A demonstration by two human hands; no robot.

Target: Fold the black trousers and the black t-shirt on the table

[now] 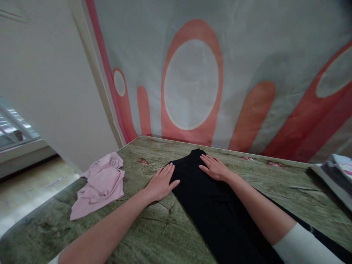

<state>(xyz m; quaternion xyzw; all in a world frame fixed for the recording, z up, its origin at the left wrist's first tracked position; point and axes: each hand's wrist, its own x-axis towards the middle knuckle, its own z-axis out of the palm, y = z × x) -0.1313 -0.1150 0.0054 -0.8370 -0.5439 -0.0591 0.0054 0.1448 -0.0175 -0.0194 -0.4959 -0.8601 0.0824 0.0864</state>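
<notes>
A long black garment (209, 205) lies flat on the green wood-grain table (154, 234), running from the far middle toward the near right. My left hand (161, 182) rests open and flat at the garment's left edge, thumb on the black cloth and fingers on the table. My right hand (215, 168) lies open, palm down, on the garment's far end, fingers pointing left. Both forearms stretch over the table.
A crumpled pink garment (101, 185) lies on the table's left side near the edge. A stack of folded clothes (337, 176) sits at the far right. A grey and red patterned sheet (220, 73) hangs behind the table. Floor shows at the left.
</notes>
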